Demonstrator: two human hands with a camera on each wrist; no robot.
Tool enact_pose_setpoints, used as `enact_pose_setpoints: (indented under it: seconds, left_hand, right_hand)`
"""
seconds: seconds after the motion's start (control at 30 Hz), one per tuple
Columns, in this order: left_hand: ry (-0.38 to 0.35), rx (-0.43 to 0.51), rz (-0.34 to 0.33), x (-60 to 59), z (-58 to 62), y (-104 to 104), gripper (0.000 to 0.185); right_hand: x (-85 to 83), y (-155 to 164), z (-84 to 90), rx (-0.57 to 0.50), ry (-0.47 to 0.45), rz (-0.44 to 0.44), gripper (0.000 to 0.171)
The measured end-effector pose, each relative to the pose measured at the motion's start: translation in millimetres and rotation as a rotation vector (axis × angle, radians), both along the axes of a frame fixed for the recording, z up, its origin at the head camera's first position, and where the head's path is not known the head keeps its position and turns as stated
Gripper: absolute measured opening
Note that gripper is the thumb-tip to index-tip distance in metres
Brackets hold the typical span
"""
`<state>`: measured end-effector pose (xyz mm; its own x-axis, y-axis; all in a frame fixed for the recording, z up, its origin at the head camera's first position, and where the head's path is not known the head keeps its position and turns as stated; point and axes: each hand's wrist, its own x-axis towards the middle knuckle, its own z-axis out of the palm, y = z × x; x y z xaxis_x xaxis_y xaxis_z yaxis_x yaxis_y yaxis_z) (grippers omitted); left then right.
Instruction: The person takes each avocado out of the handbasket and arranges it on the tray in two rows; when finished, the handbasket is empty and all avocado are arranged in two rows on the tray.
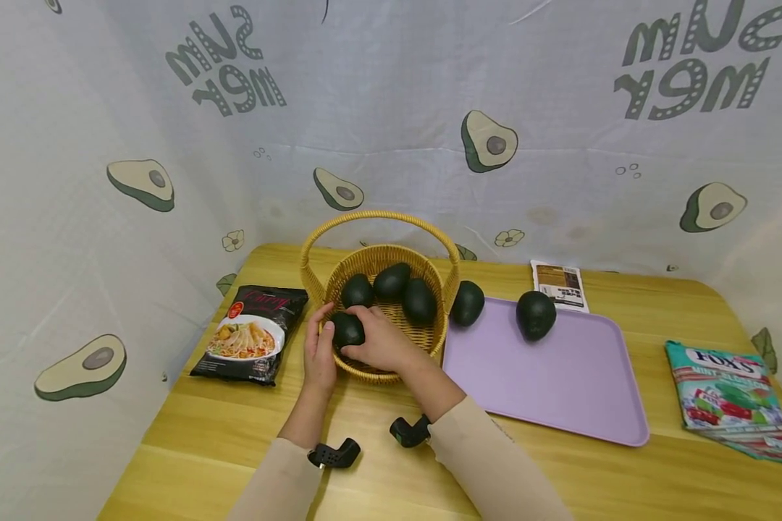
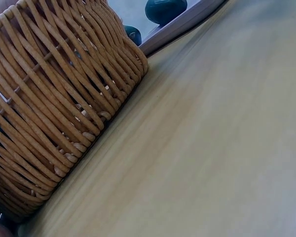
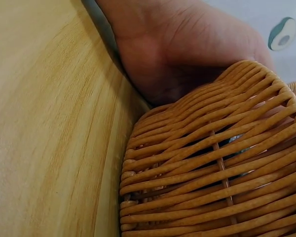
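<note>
A yellow wicker basket (image 1: 383,378) with a tall arched handle stands on the wooden table, holding dark green avocados (image 1: 420,301). My right hand (image 1: 384,339) reaches over the front rim and grips another avocado (image 1: 348,331) at the basket's left side, thumb and fingers on either side of it. My left hand (image 1: 319,359) holds the basket's left side, its thumb at the rim and its fingers along the outside. In the right wrist view, the woven wall (image 3: 212,173) hides the right fingertips. The basket wall (image 2: 64,98) fills the left wrist view's upper left.
Right of the basket lies a lilac tray (image 1: 547,383), with one avocado (image 1: 536,315) at its back edge and another avocado (image 1: 467,304) between tray and basket. A black noodle packet (image 1: 250,334) lies left, a white-brown packet (image 1: 560,284) behind the tray, a teal candy bag (image 1: 733,401) far right.
</note>
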<state>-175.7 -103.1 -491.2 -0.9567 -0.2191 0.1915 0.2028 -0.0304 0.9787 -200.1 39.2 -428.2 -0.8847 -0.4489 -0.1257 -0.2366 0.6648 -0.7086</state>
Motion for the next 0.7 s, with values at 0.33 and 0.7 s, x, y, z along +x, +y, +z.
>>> enact_pose_setpoints:
  seconds: [0.33,0.7]
  left_hand:
    - [-0.008,0.001,-0.007,0.5,-0.1,-1.2,0.042]
    - [0.001,0.001,-0.008,-0.4,-1.7,-0.8,0.04]
  right_hand:
    - [-0.8,0.4,0.2,-0.045,0.023,-0.063,0.067]
    - [0.6,2.8,1.6,-0.095,0.101,-0.176,0.066]
